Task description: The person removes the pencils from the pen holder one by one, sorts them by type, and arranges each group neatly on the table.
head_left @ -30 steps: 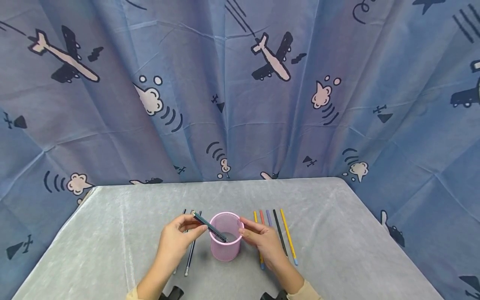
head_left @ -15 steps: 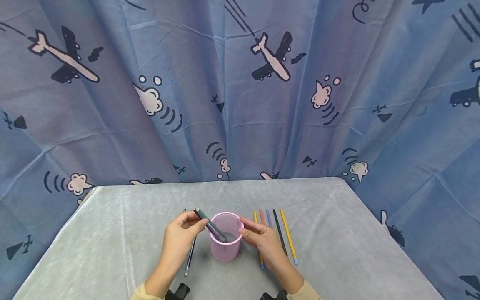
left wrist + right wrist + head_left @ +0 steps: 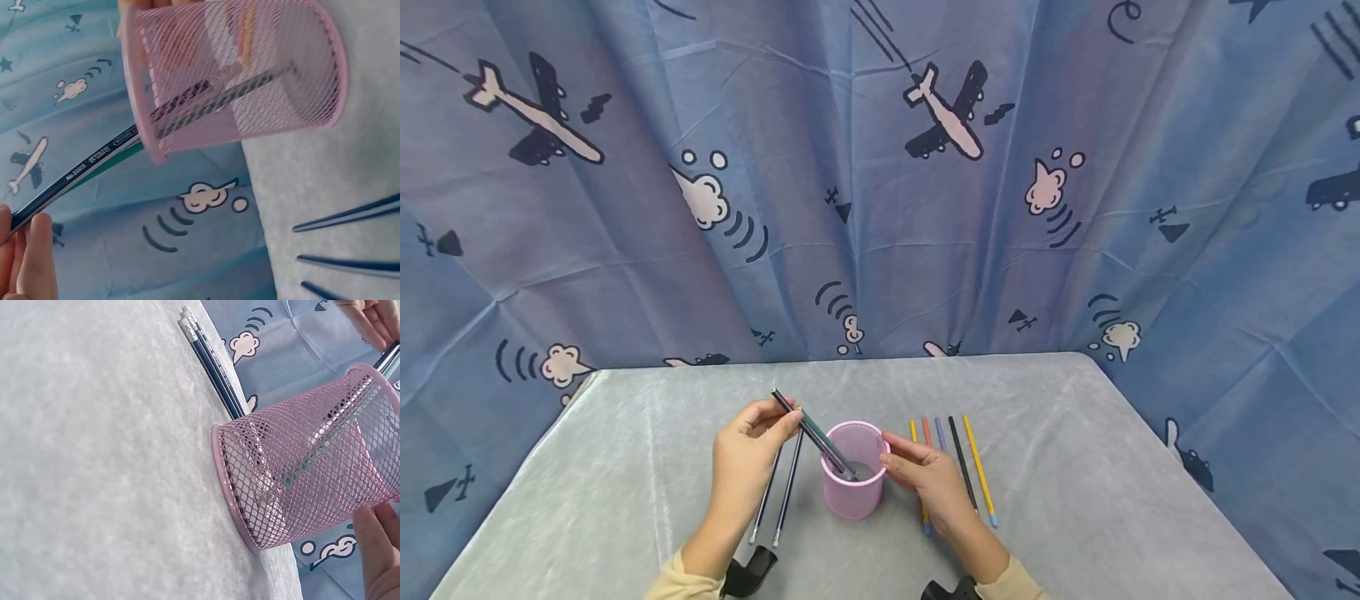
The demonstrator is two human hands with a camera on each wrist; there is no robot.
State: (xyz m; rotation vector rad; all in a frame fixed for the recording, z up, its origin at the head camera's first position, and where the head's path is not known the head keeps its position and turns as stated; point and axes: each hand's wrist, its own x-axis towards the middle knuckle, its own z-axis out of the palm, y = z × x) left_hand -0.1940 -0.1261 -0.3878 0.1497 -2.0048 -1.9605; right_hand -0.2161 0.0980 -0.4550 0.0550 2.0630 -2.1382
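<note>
My left hand (image 3: 752,446) pinches a dark pencil (image 3: 790,406) near its upper end. The pencil slants down into a pink mesh pen cup (image 3: 853,500), and its lower end shows through the mesh in the left wrist view. Close alongside it a green pencil (image 3: 815,427) also leans in the cup, its top near the left fingertips. My right hand (image 3: 936,483) grips the cup's rim from the right, thumb outside. The cup stands upright on the table.
Dark pencils with pale eraser ends (image 3: 786,492) lie left of the cup. To the right lie several more, among them a yellow pencil (image 3: 980,471), a black pencil (image 3: 962,462) and a purple pencil (image 3: 938,432). A pale cloth covers the table (image 3: 1075,467); a printed blue curtain (image 3: 880,208) hangs behind.
My left hand has risen a little and moved slightly left, and the dark pencil's upper end now sticks out higher past its fingers. The right hand and the cup have stayed in place.
</note>
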